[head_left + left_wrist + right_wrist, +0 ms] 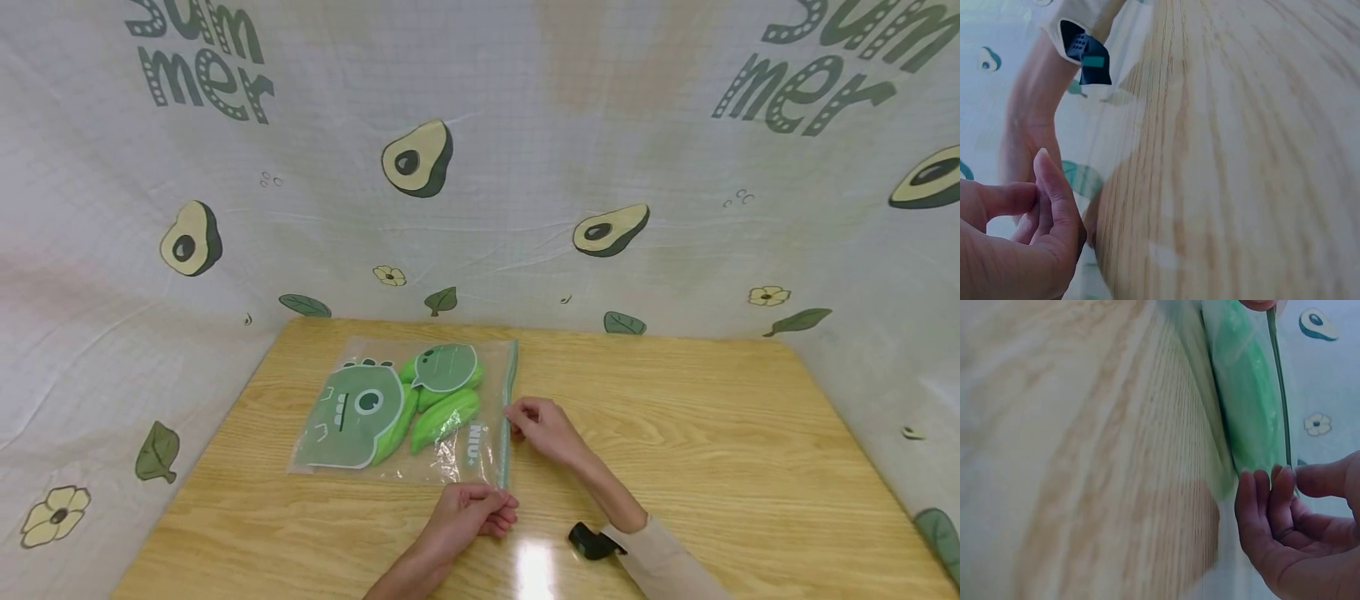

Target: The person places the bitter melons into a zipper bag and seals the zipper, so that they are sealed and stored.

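Note:
A clear zip bag (491, 375) lies flat on the table, printed with a green one-eyed monster. Bright green, smooth, puffy items (446, 419) show inside it; their exact kind I cannot tell. Along the bag's right edge runs a green zip strip (512, 375). At the strip's near end, my left hand (468, 515) pinches the bag's corner between thumb and fingers. My right hand (546, 429) pinches the strip around its middle. From the right wrist, the strip (1282, 394) looks taut between both hands, its edge raised off the wood.
The wooden table (675, 433) stretches to the right of the bag. A white cloth (510, 167) with avocado prints stands behind and along the sides. A black device (591, 542) sits at the right sleeve's cuff.

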`<state>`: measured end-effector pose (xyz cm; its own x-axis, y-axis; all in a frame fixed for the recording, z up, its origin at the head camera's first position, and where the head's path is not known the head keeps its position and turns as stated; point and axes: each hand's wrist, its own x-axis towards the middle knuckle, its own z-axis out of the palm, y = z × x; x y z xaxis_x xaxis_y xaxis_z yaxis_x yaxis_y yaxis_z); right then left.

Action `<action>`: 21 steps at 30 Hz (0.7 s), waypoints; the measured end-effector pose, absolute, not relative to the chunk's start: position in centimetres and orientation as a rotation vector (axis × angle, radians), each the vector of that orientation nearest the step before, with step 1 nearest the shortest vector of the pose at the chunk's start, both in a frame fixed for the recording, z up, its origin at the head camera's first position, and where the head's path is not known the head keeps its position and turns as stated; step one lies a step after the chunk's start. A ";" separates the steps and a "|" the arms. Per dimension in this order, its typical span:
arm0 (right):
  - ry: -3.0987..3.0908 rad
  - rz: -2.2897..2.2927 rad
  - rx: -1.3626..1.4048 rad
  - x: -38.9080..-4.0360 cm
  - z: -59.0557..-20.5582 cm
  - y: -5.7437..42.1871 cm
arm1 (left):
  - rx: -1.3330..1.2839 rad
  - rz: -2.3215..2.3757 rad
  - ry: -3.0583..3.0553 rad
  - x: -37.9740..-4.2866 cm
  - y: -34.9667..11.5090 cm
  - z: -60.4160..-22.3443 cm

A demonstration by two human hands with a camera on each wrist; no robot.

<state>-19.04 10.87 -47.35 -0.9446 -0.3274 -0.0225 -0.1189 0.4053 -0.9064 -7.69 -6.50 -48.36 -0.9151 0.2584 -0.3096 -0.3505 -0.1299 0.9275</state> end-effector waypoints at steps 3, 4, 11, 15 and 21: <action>2.473 -1.570 -0.394 -19.5 -47.3 10.8 | -0.104 2.102 1.751 -7.7 -6.4 -48.4; 2.476 -1.574 -0.389 -19.7 -47.3 10.7 | -0.106 2.105 1.750 -7.7 -6.4 -48.3; 2.481 -1.596 -0.332 -20.5 -47.2 10.5 | -0.101 2.118 1.742 -7.7 -6.3 -48.2; 2.488 -1.597 -0.309 -20.9 -47.2 10.4 | -0.102 2.120 1.742 -7.7 -6.4 -48.1; 2.485 -1.615 -0.298 -21.4 -47.2 10.2 | -0.109 2.122 1.745 -7.7 -6.3 -48.2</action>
<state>-21.40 10.17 -47.16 -0.9668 -0.2539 -0.0281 -0.0774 0.3961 -0.9150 -7.74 -6.31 -48.22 -0.9212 0.2463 -0.3011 -0.3430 -0.1490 0.9275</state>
